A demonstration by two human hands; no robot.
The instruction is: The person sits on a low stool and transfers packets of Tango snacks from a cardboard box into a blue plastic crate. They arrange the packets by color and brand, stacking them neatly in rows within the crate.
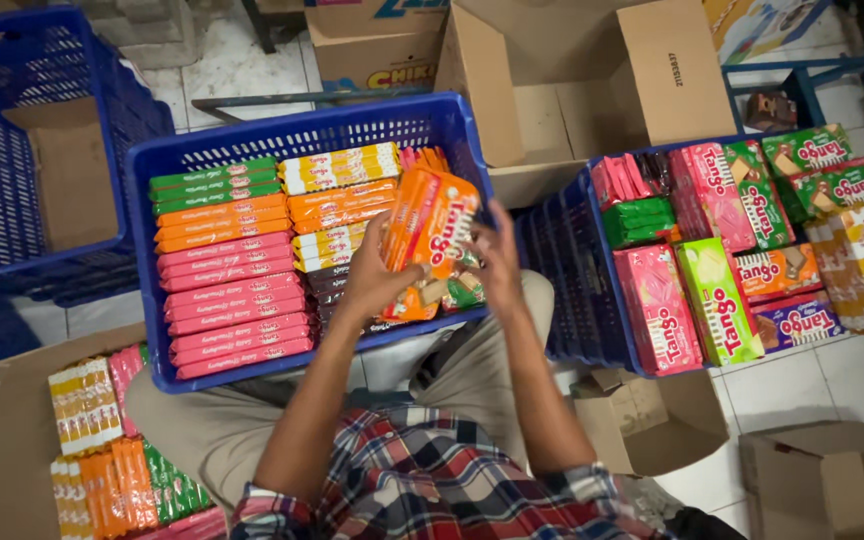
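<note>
In front of me the blue crate (152,190) holds flat wafer packs stood in rows: green packs (214,183) at its eleven o'clock corner, orange packs (220,222) under them, a deep stack of pink packs (232,305) toward seven o'clock, and yellow-and-orange packs (340,170) along the middle. At my three o'clock a second blue crate (577,290) carries larger pink, green and purple snack boxes (717,300) lying flat. At eight o'clock an open carton (2,440) contains more yellow, orange, green and pink packs (117,470). An open empty carton (572,90) stands at one o'clock behind the crates, another blue crate (12,150) with cardboard inside sits at ten o'clock, and small cartons (652,425) rest on the tiled floor at four o'clock. My knees press against the near wall of the centre crate. Both hands are raised over its right part: my left hand (372,275) has its fingers wrapped on the left edge of an orange snack bag (432,225), my right hand (500,265) has its fingers curled on the right edge, so the bag sits clamped between them, above dark packs at the crate's five o'clock.
</note>
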